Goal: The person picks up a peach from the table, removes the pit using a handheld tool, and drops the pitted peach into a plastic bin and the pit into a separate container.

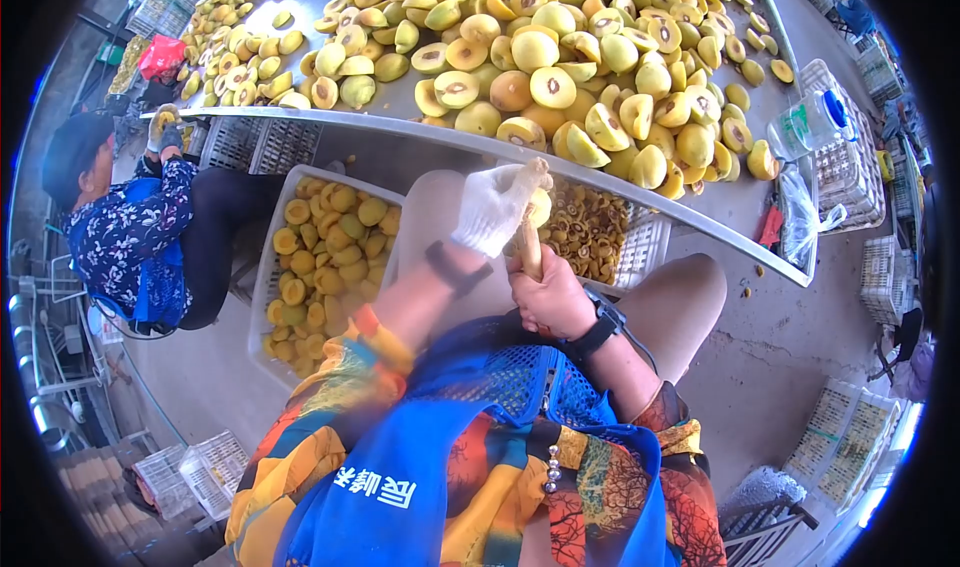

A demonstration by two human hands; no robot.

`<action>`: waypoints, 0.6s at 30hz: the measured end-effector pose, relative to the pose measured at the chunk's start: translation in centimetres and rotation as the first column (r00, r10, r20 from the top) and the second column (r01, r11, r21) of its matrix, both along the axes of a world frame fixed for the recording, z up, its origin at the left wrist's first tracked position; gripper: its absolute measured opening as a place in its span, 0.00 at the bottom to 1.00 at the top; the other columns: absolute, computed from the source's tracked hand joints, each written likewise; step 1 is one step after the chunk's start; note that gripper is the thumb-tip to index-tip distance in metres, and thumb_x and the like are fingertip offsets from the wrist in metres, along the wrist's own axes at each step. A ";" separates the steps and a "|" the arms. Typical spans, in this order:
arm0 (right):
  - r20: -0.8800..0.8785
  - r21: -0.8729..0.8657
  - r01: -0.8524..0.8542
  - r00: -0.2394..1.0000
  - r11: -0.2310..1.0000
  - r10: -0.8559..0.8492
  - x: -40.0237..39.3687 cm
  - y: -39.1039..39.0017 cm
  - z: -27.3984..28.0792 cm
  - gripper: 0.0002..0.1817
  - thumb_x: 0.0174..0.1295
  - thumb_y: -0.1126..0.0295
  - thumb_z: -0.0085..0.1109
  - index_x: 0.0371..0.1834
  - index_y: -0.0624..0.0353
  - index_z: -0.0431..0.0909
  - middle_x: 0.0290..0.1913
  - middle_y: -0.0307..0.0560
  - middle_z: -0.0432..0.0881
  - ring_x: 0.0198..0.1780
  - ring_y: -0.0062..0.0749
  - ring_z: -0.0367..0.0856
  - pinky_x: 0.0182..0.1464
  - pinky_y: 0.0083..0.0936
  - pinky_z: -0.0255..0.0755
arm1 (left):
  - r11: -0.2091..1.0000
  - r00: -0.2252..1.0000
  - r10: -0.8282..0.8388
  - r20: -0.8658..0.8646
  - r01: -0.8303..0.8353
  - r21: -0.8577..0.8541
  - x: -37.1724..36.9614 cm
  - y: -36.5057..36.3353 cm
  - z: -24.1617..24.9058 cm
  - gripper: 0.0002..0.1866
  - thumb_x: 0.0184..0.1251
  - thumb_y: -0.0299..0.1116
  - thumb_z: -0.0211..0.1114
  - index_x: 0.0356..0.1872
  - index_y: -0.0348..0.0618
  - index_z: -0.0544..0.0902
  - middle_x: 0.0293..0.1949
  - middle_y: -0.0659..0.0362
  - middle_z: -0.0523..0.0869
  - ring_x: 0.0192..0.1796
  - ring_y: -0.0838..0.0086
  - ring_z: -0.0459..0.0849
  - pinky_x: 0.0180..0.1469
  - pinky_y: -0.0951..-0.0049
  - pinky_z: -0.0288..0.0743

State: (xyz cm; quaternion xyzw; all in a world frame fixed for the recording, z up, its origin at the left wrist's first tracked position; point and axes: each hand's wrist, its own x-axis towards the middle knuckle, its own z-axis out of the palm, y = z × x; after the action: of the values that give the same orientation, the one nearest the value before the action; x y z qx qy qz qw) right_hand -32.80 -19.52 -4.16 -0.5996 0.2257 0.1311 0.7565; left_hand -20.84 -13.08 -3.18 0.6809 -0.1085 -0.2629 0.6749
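Note:
My left hand (492,207), in a white knitted glove with bare or stained fingertips, closes on a yellow peach half (539,207) just below the table edge. My right hand (552,295) is wrapped round the wooden handle (530,247) of a tool. The tool's upper end meets the peach half, and its working tip is hidden there. Above my hands, many cut yellow peach halves (553,87) are heaped on the metal table (400,124), several with brown pits showing.
Left of my legs stands a white crate (290,189) of pitted peach halves. Under the table edge, another crate (640,252) holds brown pit pieces. A plastic jug (810,125) and clear bag (797,212) are at the right corner. A co-worker (130,217) sits at left.

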 end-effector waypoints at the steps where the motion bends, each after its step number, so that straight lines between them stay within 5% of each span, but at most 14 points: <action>1: -0.037 0.104 0.010 0.999 0.995 -0.007 0.1 -0.1 0.8 0.08 0.58 0.76 0.47 0.41 0.57 0.64 0.17 0.37 0.65 0.10 0.17 0.59 0.11 0.18 0.57 | 1.000 1.000 0.003 -0.021 -0.004 -0.018 0.0 0.0 -0.1 0.26 0.60 0.56 0.59 0.29 0.37 0.82 0.22 0.62 0.81 0.22 0.82 0.76 0.25 0.84 0.68; 4: -0.109 0.361 0.051 0.994 0.931 -0.012 0.2 -0.4 2.3 0.09 0.58 0.78 0.47 0.41 0.56 0.64 0.16 0.36 0.62 0.10 0.15 0.56 0.11 0.16 0.54 | 0.991 0.931 -0.049 -0.362 -0.001 -0.135 0.8 -0.1 0.8 0.26 0.60 0.54 0.59 0.28 0.36 0.81 0.22 0.59 0.81 0.23 0.80 0.77 0.25 0.83 0.69; 8: -0.137 0.475 0.071 0.991 0.877 -0.006 0.3 -0.7 2.2 0.09 0.58 0.79 0.46 0.41 0.56 0.65 0.16 0.35 0.62 0.10 0.15 0.55 0.11 0.16 0.54 | 0.997 0.966 -0.021 -0.259 0.001 -0.080 0.6 -0.1 1.1 0.24 0.62 0.53 0.59 0.31 0.35 0.80 0.23 0.57 0.82 0.23 0.78 0.78 0.26 0.82 0.70; 14: -0.027 0.752 0.034 0.999 0.658 -0.020 0.0 -0.6 1.7 0.09 0.59 0.79 0.46 0.42 0.55 0.65 0.16 0.35 0.61 0.10 0.15 0.55 0.12 0.16 0.54 | 0.886 0.943 -0.007 -0.331 -0.148 -0.439 -0.1 0.5 3.1 0.18 0.60 0.44 0.63 0.34 0.35 0.80 0.24 0.57 0.81 0.24 0.75 0.79 0.24 0.78 0.71; 18: -0.051 0.676 0.046 0.999 0.736 -0.015 -0.1 0.6 1.9 0.10 0.58 0.79 0.45 0.42 0.56 0.65 0.16 0.37 0.62 0.10 0.17 0.56 0.12 0.17 0.55 | 0.979 0.916 -0.021 -0.400 -0.063 -0.195 0.3 1.4 2.3 0.17 0.61 0.45 0.62 0.31 0.38 0.80 0.26 0.59 0.81 0.27 0.76 0.79 0.28 0.80 0.71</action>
State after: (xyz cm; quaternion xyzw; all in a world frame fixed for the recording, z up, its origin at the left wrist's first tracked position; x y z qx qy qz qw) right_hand -32.87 -18.95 -2.31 -0.2772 0.1882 0.2043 0.9198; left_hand -20.55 -11.69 -0.87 0.5413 0.0128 -0.3766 0.7517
